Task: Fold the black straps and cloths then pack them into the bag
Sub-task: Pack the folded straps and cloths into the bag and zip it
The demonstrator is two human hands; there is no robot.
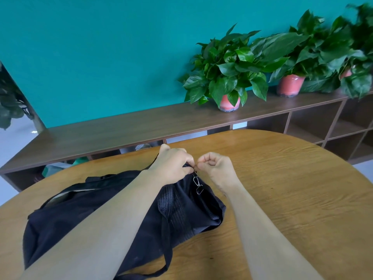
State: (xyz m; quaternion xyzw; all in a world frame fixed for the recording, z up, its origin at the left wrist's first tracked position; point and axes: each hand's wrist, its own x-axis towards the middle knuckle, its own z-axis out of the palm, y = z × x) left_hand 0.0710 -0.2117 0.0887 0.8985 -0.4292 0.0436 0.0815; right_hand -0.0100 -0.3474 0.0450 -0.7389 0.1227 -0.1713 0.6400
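Note:
A black fabric bag (66, 215) lies across the wooden table (292, 199), stretching from the lower left to the middle. My left hand (171, 164) grips the bag's far right end from above. My right hand (216, 165) pinches a small part at that same end, fingers curled, right beside the left hand's fingertips. A metal snap hook (196, 183) dangles just below the two hands. A black strap (167, 249) loops off the bag toward the table's near edge. The bag's opening (60, 196) shows pale lining on the left.
Behind the table runs a long low brown shelf unit (131, 126) against a teal wall. Potted green plants (228, 73) in pink pots (289, 84) stand on its right part. Open cubbies sit under the shelf top.

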